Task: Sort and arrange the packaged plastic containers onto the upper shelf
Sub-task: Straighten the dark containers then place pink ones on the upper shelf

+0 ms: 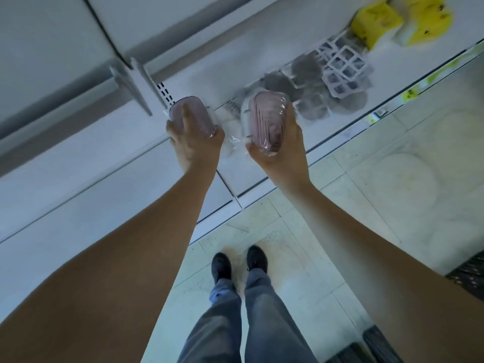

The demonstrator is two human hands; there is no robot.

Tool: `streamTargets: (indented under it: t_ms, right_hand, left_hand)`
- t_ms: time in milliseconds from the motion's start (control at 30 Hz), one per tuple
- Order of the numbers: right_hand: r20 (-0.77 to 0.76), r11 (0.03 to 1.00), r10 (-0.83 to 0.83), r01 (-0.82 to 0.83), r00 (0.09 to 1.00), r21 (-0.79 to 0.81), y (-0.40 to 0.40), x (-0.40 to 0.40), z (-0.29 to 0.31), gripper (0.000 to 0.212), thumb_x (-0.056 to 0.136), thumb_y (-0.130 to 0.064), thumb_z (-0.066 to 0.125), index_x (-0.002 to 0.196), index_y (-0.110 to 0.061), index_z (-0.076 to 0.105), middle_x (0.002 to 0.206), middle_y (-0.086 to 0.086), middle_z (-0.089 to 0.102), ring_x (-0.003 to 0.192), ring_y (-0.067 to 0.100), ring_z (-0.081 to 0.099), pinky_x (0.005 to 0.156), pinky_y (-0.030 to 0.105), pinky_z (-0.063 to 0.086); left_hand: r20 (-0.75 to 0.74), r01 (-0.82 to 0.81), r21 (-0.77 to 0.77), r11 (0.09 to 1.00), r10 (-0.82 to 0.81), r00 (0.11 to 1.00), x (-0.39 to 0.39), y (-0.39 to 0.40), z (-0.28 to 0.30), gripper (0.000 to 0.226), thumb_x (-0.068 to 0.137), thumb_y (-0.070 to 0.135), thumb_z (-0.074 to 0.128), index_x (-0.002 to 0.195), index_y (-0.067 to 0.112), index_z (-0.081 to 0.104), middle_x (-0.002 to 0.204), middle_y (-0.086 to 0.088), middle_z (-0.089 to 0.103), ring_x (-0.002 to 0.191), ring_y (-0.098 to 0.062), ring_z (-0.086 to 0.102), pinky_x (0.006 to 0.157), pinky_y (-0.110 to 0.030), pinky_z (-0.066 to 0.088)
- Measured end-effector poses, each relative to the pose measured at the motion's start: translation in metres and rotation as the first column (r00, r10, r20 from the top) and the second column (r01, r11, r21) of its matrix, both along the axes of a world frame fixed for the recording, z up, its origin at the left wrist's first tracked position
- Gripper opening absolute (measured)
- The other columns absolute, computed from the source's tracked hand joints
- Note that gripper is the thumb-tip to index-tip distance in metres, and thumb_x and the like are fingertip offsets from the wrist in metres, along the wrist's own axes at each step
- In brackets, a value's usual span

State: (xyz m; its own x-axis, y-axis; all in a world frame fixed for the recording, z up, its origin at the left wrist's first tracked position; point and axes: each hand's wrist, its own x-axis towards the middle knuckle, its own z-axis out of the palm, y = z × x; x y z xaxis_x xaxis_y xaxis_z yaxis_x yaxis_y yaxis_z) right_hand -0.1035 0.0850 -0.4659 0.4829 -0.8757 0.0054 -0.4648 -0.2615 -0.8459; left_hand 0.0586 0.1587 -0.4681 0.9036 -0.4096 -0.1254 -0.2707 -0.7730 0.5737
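No brand or wording can be read anywhere: the small yellow-green price tags on the shelf edge right of the right hand are too blurred to make out. The left hand is clamped on a pinkish oval container in clear wrap, fingers spread over its near side so most of its face is hidden; the right hand grips a second wrapped pink container from below and the side, its ribbed face showing and loose wrap crinkling out towards the left hand. Both are held over the white shelf, whether touching it cannot be told. Beyond the right hand lie grey and white grid-patterned items, smeared by blur, and farther out yellow packages, partly cut off by the frame's top. Just beyond the left hand a slotted shelf upright shows. Below both hands are tiled floor, grey trouser legs and dark shoes.
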Motion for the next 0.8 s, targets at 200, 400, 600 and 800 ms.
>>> streamTargets:
  t_ms: [200, 400, 600, 800]
  right_hand:
    - [0.005, 0.998, 0.049, -0.049, 0.999, -0.04, 0.018, -0.007, 0.035, 0.112, 0.073, -0.055, 0.076, 0.16, -0.023, 0.013, 0.146, 0.007, 0.042, 0.132, 0.022, 0.045, 0.1, 0.038, 0.051]
    - [0.042, 0.987, 0.126, -0.121, 0.991, -0.106, 0.054, -0.031, 0.083, 0.105, 0.078, -0.048, 0.079, 0.16, -0.031, 0.016, 0.149, 0.006, 0.036, 0.134, 0.021, 0.044, 0.1, 0.046, 0.054]
    - [0.121, 0.99, 0.009, 0.008, 0.993, -0.137, 0.094, -0.077, 0.151, 0.097, 0.081, -0.044, 0.077, 0.158, -0.039, 0.017, 0.145, -0.002, 0.039, 0.132, 0.006, 0.044, 0.1, 0.024, 0.047]
    - [0.259, 0.957, -0.135, 0.193, 0.956, -0.214, 0.116, -0.126, 0.213, 0.09, 0.083, -0.04, 0.078, 0.156, -0.042, 0.025, 0.129, -0.011, 0.049, 0.118, 0.0, 0.051, 0.091, 0.007, 0.04]
  left_hand:
    - [0.082, 0.107, -0.166, 0.98, -0.094, 0.992, -0.02, 0.061, 0.042, 0.087, 0.078, 0.043, 0.069, 0.153, 0.032, 0.027, 0.153, -0.011, 0.027, 0.129, -0.034, 0.047, 0.092, -0.042, 0.053]
    - [0.102, 0.249, -0.275, 0.929, -0.229, 0.968, -0.068, 0.133, 0.089, 0.089, 0.076, 0.041, 0.076, 0.152, 0.039, 0.029, 0.153, -0.002, 0.028, 0.132, -0.024, 0.05, 0.093, -0.038, 0.055]
    - [0.148, 0.407, -0.406, 0.818, -0.381, 0.913, -0.111, 0.16, 0.155, 0.086, 0.079, 0.052, 0.069, 0.152, 0.05, 0.026, 0.158, 0.011, 0.023, 0.135, -0.016, 0.05, 0.088, -0.043, 0.06]
    - [0.316, 0.545, -0.527, 0.652, -0.445, 0.838, -0.157, 0.167, 0.213, 0.085, 0.079, 0.046, 0.077, 0.153, 0.034, 0.037, 0.163, 0.005, 0.018, 0.147, -0.013, 0.033, 0.099, -0.038, 0.055]
